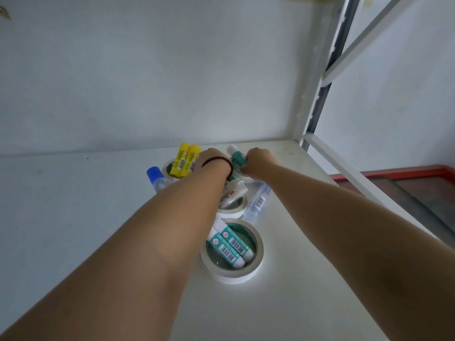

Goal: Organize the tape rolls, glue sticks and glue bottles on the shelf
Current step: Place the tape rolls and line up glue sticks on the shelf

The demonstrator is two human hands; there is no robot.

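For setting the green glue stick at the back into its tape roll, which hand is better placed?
Right. The right hand already grips that green glue stick at the back tape roll. The left hand is beside it; what it holds is hidden.

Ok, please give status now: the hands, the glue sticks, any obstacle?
Right hand grips teal glue stick. Left hand beside it, grip hidden. Two teal sticks inside near tape roll. No obstacle seen.

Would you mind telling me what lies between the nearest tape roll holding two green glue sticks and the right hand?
In the head view, between nearest tape roll and right hand: a smaller tape roll holding tubes, and a clear glue bottle lying beside it.
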